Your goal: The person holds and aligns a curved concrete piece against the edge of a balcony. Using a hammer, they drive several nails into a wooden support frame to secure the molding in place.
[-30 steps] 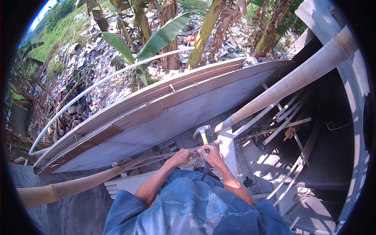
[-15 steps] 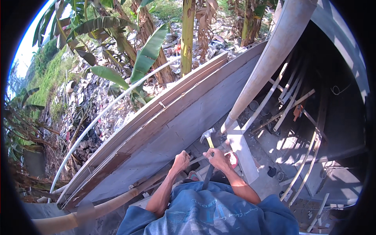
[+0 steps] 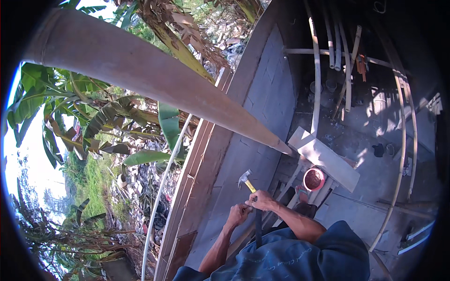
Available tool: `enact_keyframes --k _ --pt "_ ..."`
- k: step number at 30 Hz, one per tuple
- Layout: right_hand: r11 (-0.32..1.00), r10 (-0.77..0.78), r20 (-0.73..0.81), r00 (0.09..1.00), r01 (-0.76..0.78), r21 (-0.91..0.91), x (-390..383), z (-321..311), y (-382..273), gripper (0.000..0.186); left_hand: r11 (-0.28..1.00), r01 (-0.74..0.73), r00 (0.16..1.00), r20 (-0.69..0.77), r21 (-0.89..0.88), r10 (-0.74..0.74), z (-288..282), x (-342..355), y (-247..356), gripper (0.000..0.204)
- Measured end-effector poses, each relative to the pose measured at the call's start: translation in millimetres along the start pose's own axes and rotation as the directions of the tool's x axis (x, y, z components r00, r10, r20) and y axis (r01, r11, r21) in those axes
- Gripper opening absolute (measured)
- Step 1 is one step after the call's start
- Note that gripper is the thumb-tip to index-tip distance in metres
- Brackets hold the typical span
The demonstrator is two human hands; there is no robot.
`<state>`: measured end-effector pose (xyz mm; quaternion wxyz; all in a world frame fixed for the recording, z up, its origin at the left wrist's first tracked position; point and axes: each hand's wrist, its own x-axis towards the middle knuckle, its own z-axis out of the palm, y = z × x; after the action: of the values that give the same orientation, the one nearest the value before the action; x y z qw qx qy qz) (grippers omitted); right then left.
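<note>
My right hand (image 3: 263,200) is closed around a claw hammer (image 3: 251,187). Its metal head and yellow neck stick out beyond my fingers, and the dark grip runs back toward my blue shirt. Close beside it, my left hand (image 3: 238,216) has its fingers pinched together, almost touching my right fingertips. Whatever sits in that pinch is too small to tell. Just past my right forearm stands a pink-rimmed bucket (image 3: 314,179) with reddish-brown contents, near my foot.
A thick pole (image 3: 187,96) slants across the view, ending by a pale board (image 3: 323,159). A grey block wall (image 3: 262,89) with wooden planks along its top runs on the left. Thin poles (image 3: 315,70) lean at the right. Banana plants and rubbish lie beyond the wall.
The view has swung to the right, so the thick pole now crosses the upper left and the bucket shows fully. My hands have come closer together. The hammer stays in my right hand.
</note>
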<state>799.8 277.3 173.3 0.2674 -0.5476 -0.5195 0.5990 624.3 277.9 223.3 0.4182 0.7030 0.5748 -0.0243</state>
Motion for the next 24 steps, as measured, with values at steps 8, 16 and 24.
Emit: enact_keyframes --k 8,16,24 --pt "0.976 0.21 -0.136 0.968 -0.198 0.095 42 26 81 0.08 0.974 0.085 0.996 -0.059 0.208 -0.074 -9 67 -27 0.013" --pt "0.364 0.134 0.005 0.991 -0.054 0.93 122 15 160 0.028 0.884 -0.161 0.847 -0.398 0.438 0.352 -77 278 34 0.013" --pt "0.914 0.077 -0.567 0.82 0.169 0.369 208 44 201 0.024 0.687 -0.261 0.656 -0.397 0.678 0.641 -113 413 97 0.012"
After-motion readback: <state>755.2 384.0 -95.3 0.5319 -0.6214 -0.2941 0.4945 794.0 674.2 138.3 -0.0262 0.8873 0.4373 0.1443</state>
